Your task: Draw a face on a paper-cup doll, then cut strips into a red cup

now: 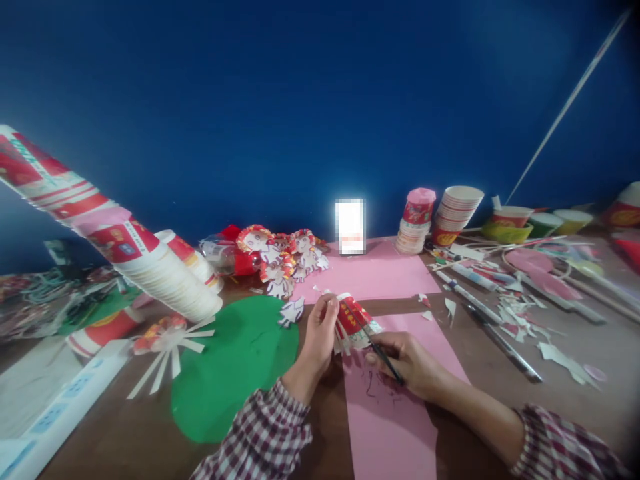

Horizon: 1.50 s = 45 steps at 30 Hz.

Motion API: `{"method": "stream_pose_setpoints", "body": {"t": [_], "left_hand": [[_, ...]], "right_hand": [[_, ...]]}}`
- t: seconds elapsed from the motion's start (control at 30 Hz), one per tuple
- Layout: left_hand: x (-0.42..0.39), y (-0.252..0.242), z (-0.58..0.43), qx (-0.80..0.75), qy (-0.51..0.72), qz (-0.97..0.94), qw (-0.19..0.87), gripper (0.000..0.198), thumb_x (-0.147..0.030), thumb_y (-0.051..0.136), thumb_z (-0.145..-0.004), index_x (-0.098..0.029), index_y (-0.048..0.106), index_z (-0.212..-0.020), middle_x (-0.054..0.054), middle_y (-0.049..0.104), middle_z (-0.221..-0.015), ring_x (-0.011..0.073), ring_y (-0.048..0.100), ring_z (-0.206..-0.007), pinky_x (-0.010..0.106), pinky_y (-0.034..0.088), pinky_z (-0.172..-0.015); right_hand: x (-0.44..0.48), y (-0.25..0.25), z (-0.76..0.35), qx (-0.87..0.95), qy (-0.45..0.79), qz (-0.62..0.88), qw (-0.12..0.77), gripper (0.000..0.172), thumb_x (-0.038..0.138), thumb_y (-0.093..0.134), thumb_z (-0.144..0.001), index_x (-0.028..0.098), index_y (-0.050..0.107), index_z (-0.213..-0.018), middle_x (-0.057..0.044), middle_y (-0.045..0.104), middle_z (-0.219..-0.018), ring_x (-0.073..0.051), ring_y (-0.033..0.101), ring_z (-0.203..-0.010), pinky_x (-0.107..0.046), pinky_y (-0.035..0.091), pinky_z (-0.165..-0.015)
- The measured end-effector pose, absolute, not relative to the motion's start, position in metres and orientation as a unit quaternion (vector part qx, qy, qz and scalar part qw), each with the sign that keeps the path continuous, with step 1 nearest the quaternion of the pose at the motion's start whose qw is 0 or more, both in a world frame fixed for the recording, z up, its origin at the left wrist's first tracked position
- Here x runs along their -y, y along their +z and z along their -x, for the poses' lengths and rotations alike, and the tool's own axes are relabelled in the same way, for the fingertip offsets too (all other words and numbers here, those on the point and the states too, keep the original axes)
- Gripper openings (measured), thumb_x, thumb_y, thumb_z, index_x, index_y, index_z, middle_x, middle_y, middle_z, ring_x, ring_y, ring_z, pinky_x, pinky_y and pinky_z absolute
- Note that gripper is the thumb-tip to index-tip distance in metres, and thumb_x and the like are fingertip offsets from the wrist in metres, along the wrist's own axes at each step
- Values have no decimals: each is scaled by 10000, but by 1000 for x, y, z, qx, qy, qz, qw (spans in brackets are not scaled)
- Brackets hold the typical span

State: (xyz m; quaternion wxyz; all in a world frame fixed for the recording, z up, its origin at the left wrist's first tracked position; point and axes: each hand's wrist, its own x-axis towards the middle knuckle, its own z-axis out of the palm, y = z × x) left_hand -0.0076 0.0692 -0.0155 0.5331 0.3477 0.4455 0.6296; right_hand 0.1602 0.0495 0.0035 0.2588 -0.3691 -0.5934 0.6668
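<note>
My left hand pinches the left edge of a red and white paper cup, cut into strips along that side. The cup lies tilted over the pink paper, its wider end toward me. In my right hand is a slim black-handled tool, held between thumb and fingers. Its thin tip reaches onto the cup's printed side; whether it is a pair of scissors, a knife or a pen I cannot make out. Dark marks show on the pink sheet beneath my hands. A green rounded sheet lies left of my left forearm.
Stacked paper cups lean at the left, near a cup cut into spread strips. Paper figures stand behind the green sheet. Upright cup stacks, pens and paper scraps occupy the right side. A blue wall closes the back.
</note>
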Motion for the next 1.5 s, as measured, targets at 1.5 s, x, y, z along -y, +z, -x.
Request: {"method": "stream_pose_setpoints", "body": {"t": [1.5], "left_hand": [[-82,-17,27,-426,682,-217,553,433,-535,607,-761,-177,562,-1000,70,659,-904,198,656,-785,388,525,-754]], "right_hand": [[-56,8,-169,648,638,387,150,298,359,634,-728,120,623,-906,32,526,-558,-98,508,-457,-201,428,-423]]}}
